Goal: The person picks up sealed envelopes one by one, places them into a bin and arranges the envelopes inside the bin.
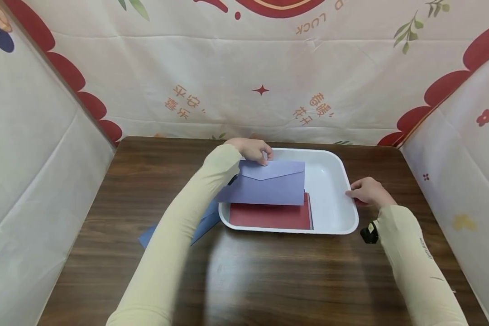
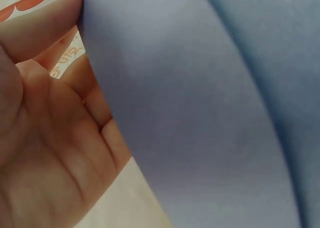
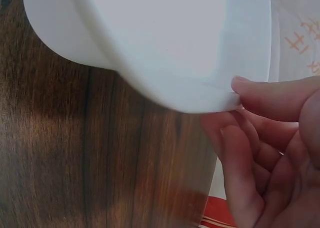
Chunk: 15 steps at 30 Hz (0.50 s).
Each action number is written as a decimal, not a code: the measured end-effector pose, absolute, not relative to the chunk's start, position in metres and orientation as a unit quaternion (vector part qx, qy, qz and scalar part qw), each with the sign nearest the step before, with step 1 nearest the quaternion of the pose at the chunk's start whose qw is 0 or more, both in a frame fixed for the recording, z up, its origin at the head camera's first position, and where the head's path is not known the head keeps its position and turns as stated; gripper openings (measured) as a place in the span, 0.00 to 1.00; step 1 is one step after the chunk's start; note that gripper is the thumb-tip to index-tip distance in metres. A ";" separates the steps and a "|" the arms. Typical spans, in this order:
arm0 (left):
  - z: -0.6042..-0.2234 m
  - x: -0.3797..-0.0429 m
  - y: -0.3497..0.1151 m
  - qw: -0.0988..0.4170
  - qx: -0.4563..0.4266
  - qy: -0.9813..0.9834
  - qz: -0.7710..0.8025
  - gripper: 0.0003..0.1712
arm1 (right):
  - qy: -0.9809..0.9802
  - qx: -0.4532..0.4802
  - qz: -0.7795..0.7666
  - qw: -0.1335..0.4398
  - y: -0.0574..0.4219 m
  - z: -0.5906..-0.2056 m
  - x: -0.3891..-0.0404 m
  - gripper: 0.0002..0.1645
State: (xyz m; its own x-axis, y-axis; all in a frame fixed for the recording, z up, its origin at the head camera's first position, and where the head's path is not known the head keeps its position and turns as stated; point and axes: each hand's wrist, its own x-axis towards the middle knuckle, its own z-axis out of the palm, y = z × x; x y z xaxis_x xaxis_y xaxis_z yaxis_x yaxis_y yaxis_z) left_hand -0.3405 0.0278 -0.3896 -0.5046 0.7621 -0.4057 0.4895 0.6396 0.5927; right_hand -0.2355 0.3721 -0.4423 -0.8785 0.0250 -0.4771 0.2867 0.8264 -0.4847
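My left hand [image 1: 250, 149] pinches the top edge of a lavender-blue envelope [image 1: 273, 183], its thumb on the near face. The envelope hangs over the left part of a white tray [image 1: 330, 194], flap side toward me, and overlaps a red envelope [image 1: 269, 216] lying in the tray. Close up in the left wrist view, the blue paper [image 2: 190, 113] fills most of the picture beside the palm. With thumb and fingers, my right hand [image 1: 368, 192] pinches the tray's right rim; the right wrist view shows its thumb over the rim [image 3: 200, 101].
Another blue envelope [image 1: 205, 224] lies on the brown wooden table [image 1: 269, 280], left of the tray and partly behind the left sleeve. Printed white cloth [image 1: 236, 68] rises behind the table and along both sides.
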 end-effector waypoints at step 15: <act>-0.401 -0.340 0.046 0.327 0.387 0.835 0.215 0.02 | 0.921 0.110 -0.295 0.228 0.371 -0.442 -0.234 0.21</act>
State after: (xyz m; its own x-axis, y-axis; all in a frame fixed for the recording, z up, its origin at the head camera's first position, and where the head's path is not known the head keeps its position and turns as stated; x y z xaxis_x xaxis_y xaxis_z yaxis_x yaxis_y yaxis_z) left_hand -0.3397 0.0457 -0.4008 -0.4865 0.7871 -0.3791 0.5065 0.6077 0.6117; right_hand -0.2342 0.3709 -0.4422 -0.8718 0.0691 -0.4850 0.3377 0.8020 -0.4928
